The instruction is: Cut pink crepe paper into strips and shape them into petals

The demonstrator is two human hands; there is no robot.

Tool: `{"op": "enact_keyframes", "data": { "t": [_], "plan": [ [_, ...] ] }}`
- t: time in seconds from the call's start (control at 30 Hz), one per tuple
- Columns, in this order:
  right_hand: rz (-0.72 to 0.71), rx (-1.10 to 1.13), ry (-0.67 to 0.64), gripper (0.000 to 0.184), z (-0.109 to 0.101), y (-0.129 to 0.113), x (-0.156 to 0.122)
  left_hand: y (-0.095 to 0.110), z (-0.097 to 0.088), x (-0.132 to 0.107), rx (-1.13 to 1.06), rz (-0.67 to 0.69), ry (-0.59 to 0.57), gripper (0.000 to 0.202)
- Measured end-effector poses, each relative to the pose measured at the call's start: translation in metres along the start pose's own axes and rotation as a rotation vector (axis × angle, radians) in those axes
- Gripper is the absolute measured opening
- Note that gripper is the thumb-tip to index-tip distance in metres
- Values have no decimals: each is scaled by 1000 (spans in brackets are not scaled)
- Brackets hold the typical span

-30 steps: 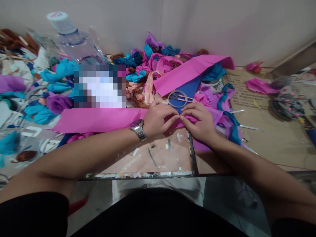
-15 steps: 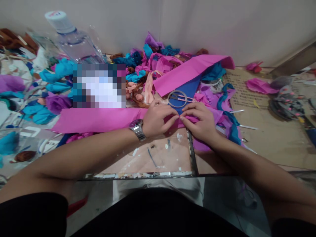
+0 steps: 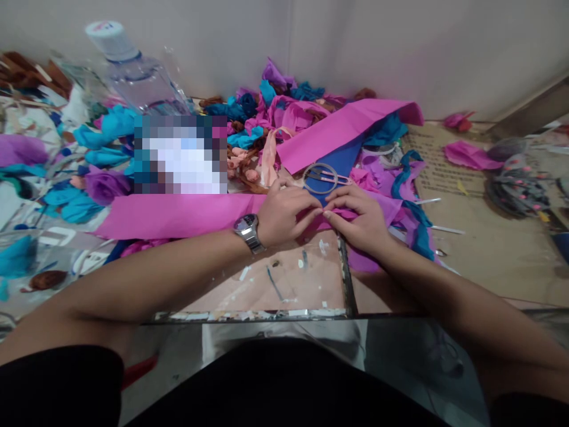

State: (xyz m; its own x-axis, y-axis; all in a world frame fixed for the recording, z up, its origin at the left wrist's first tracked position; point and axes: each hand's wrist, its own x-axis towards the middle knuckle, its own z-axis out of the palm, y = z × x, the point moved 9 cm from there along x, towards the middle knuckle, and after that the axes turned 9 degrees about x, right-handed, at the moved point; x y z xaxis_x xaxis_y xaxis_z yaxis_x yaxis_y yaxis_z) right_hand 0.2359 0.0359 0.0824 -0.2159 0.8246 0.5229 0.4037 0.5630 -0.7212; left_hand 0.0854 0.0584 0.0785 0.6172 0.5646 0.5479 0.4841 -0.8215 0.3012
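Both of my hands meet over a strip of bright pink crepe paper point(image 3: 178, 216) lying along the table. My left hand point(image 3: 284, 214), with a metal watch point(image 3: 249, 231) on its wrist, is closed, thumb and forefinger pinching the paper's edge. Facing it, my right hand point(image 3: 361, 218) pinches at the same spot, fingertips almost touching the left ones. The paper between them is mostly covered by the fingers. Just beyond the hands, a thin grey ring point(image 3: 304, 178) rests on blue paper point(image 3: 345, 161). A second pink strip point(image 3: 351, 127) slants behind.
A clear bottle point(image 3: 142, 83) with a white cap stands back left, behind a blurred-out patch. Crepe scraps and paper flowers, including a purple rose point(image 3: 105, 185), crowd the left and back. Cardboard point(image 3: 471, 249) lies at right, near a dark netted bundle point(image 3: 511, 190).
The view has shifted very slightly. Both hands keep their pinch on the pink crepe paper in the same place.
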Motion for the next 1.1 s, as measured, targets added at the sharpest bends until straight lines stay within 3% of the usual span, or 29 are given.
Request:
{"op": "enact_keyframes", "data": {
  "t": [0.17, 0.33, 0.87, 1.1],
  "plan": [
    [-153, -281, -38, 5, 0, -13, -1, -5, 6, 0, 18, -27, -53, 28],
    [-161, -452, -82, 13, 2, -13, -3, -5, 9, 0, 23, -31, -86, 23],
    [-229, -488, -82, 4, 4, -23, -3, -5, 7, 1, -17, -64, -92, 25],
    [-175, -417, -123, 4, 8, -17, -3, -4, 6, 1, 0, -53, -83, 25]
  ]
}}
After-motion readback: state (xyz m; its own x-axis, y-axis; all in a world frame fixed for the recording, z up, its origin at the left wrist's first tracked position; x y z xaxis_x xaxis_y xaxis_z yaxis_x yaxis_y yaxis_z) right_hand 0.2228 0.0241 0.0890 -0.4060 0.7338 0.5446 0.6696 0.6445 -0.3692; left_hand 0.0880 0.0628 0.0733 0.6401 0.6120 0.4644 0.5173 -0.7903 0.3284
